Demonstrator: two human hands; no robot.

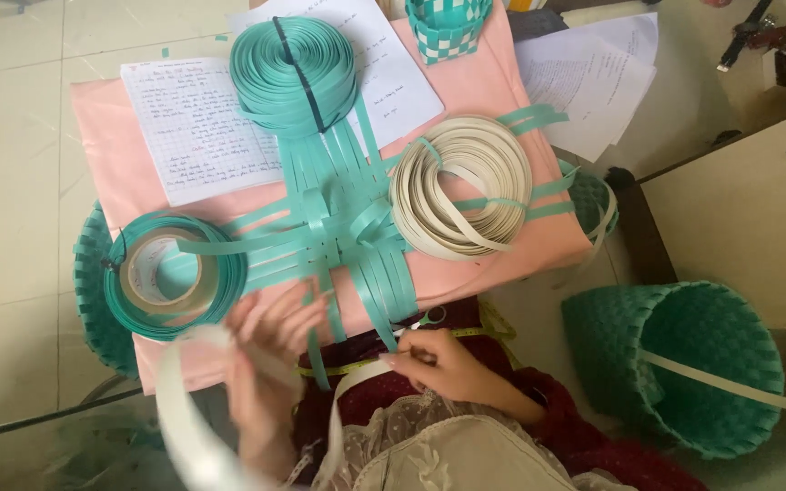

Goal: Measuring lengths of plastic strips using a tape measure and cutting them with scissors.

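Cream strip (184,409) looped at the near edge, pinched in the blurred left hand (270,350) and closed right hand (434,362), just near of the teal woven mat (343,227). Could kink or slip if tugged. Could also drag loose teal strips out of the weave.

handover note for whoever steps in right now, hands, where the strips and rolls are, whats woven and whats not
Left hand: blurred, on the white strip near the board's edge; grip unclear.
Right hand: pinches the same strip's other end beside the scissors.
On the pink board: teal weave at centre, teal roll behind it, cream roll right, teal roll with tape left.
Done: a small crossed patch of teal strips.
Left: long loose strip ends stay unwoven; white strip not in the weave.
Finished teal basket lies on the floor, right.
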